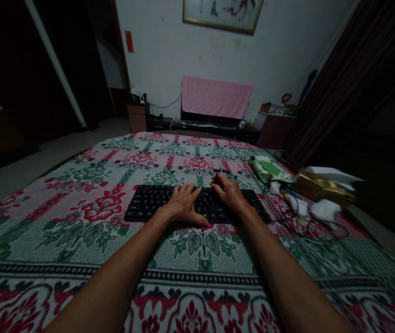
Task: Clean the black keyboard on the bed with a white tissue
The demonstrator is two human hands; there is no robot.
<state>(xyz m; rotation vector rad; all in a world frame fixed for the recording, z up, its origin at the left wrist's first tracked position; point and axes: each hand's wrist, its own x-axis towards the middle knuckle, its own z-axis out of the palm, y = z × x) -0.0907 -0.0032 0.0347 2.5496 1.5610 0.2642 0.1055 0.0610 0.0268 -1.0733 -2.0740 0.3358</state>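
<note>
A black keyboard lies flat on a bed covered with a red, green and white floral sheet. My left hand rests palm down on the middle keys, fingers stretched forward and slightly spread, thumb along the front edge. To its right, my right hand lies over the keys with its fingers curled around a small dark thing that I cannot make out.
On the sheet to the right lie a green and white packet, a gold box, white lumps and a tangled dark cable. Beyond the bed stands a low cabinet with a pink cloth.
</note>
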